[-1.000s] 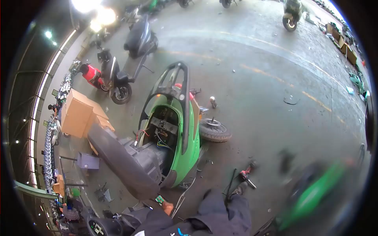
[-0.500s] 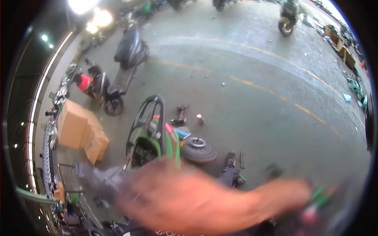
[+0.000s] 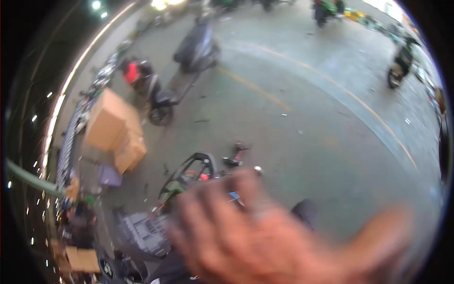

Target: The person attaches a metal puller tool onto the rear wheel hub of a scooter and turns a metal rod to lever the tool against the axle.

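My left hand (image 3: 255,241), large and blurred, fills the lower middle, close to the camera. Its fingers stretch up and left, and the thumb reaches out to the right. Nothing shows between them. Behind the fingertips is a green scooter body with a black grab rail (image 3: 205,163), mostly covered by the hand. A grey plastic part (image 3: 146,232) lies left of the hand. On the floor beyond is a red and black tool (image 3: 236,155), apparently a power tool. A small blue item (image 3: 234,196) shows beside the fingers. My right hand cannot be made out.
Cardboard boxes (image 3: 113,120) stand at the left, with a purple box (image 3: 109,176) below them. A scooter with a red part (image 3: 151,92) and a dark scooter (image 3: 196,49) are parked beyond. Another scooter (image 3: 402,61) stands far right. A dark rounded shape (image 3: 305,210) is beside my hand.
The view has swung, and the scene has shifted. The blurred arm that crossed the lower view is replaced by a spread hand. The green and red item at lower right is out of sight.
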`<act>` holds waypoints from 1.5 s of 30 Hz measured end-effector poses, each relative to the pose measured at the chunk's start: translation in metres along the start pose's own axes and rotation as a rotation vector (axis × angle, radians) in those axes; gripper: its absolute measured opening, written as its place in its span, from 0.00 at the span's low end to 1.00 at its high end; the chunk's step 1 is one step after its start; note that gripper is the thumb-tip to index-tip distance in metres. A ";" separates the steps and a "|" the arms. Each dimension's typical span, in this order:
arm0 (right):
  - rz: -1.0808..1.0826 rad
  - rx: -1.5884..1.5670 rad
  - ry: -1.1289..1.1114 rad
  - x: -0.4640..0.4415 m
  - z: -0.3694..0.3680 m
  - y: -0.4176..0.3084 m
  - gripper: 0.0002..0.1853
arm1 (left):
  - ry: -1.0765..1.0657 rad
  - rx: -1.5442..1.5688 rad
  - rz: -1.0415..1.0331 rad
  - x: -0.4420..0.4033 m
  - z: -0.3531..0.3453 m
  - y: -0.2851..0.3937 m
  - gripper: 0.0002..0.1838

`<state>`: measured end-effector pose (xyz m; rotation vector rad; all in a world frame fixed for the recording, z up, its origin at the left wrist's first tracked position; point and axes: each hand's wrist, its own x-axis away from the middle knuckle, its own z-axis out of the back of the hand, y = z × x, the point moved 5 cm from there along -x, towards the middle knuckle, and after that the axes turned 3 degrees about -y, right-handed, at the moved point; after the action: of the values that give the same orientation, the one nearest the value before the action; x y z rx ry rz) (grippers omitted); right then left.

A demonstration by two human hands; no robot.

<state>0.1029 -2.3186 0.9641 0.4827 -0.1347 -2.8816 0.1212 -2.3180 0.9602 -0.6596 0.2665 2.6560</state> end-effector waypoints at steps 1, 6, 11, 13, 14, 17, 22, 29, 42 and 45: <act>0.009 0.012 0.008 -0.004 -0.015 0.025 0.13 | 0.082 -0.052 0.015 -0.012 -0.009 0.011 0.11; 0.138 -0.021 -0.124 -0.015 -0.085 0.141 0.16 | -0.004 0.200 -0.260 -0.058 -0.129 0.077 0.09; 0.439 -0.136 -0.382 -0.050 -0.116 0.244 0.21 | -0.815 0.662 0.358 0.067 -0.427 -0.002 0.09; 0.572 -0.257 -0.441 -0.073 -0.130 0.266 0.21 | -1.104 0.719 0.771 0.174 -0.520 -0.049 0.09; 0.640 -0.330 -0.456 -0.079 -0.138 0.268 0.21 | -1.194 0.741 0.984 0.223 -0.543 -0.073 0.09; 0.790 -0.612 -0.449 -0.092 -0.170 0.272 0.20 | -1.197 0.860 1.442 0.321 -0.570 -0.139 0.10; 0.703 -1.172 -0.961 -0.143 -0.335 0.299 0.21 | -1.083 0.806 1.698 0.298 -0.587 -0.129 0.12; -0.249 -1.265 -1.266 -0.068 -0.707 0.296 0.27 | -0.736 1.056 1.740 0.120 -0.662 -0.072 0.14; -0.234 -1.235 -1.571 -0.001 -1.123 0.276 0.17 | -0.334 0.595 1.695 0.111 -0.874 -0.064 0.23; -0.158 -1.101 -1.405 0.007 -1.238 0.273 0.17 | -0.231 0.682 1.876 0.239 -0.970 -0.066 0.20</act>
<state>0.5606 -2.6530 -0.1699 -1.6617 1.1761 -2.2574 0.3510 -2.4443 -0.0056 0.5068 2.5745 3.4614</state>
